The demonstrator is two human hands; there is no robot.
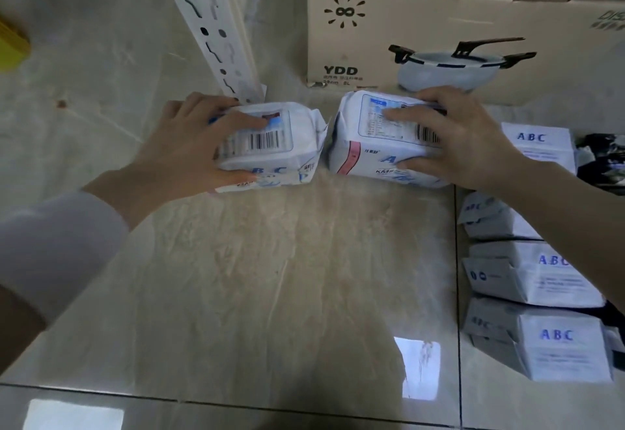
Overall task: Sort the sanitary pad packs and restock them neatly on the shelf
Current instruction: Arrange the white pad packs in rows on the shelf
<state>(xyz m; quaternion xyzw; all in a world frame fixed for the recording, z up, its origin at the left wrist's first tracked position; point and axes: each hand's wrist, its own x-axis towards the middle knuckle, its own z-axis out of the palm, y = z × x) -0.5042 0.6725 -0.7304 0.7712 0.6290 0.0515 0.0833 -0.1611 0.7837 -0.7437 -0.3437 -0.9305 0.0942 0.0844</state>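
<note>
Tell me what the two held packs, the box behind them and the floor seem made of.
The left pack and right pack: thin plastic film, slightly glossy, judging by the crinkled sealed ends. The box: matte brown cardboard, its top edge torn. The floor: polished tile, perhaps ceramic or marble-look; it mirrors bright light and shows dark grout lines.

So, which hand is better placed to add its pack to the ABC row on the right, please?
Probably the right hand: it grips the pink-edged pack right beside the ABC row. The left hand holds the other pack farther off, by the white shelf upright.
</note>
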